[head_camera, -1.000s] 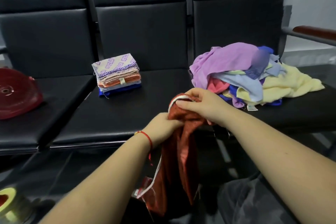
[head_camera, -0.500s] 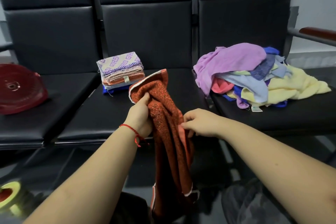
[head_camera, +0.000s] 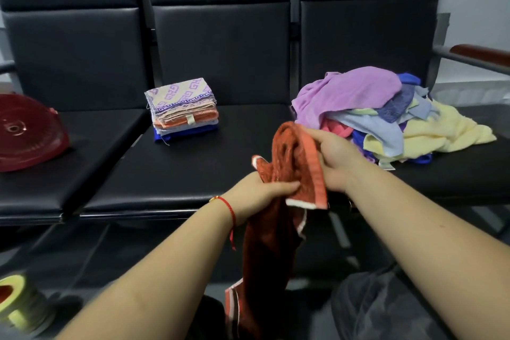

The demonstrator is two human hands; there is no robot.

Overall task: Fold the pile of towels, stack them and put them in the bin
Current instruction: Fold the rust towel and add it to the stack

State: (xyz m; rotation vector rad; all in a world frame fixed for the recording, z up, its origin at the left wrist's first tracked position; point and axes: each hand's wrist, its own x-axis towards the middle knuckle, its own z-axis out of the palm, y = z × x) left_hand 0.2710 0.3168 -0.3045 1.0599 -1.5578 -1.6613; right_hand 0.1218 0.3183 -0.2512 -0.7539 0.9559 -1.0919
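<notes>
Both hands, left hand (head_camera: 259,190) and right hand (head_camera: 335,159), grip the bunched rust towel (head_camera: 289,163) (unfolded); next, find corners and spread it.

Middle seat (head_camera: 193,171): bare front cushion, open to passage; folded stack (head_camera: 183,110) set at its rear left. Right seat (head_camera: 455,174): occupied by unfolded towel pile (head_camera: 386,116). Left seat (head_camera: 82,146): partly taken by red round object (head_camera: 27,132).

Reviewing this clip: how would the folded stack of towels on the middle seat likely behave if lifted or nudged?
The folded stack probably shears if pushed: its layers already sit slightly offset, with loose threads showing. Lifted one-handed it would likely sag and splay, being soft cloth like the limp orange towel hanging from the left hand and right hand. It looks light.
</notes>
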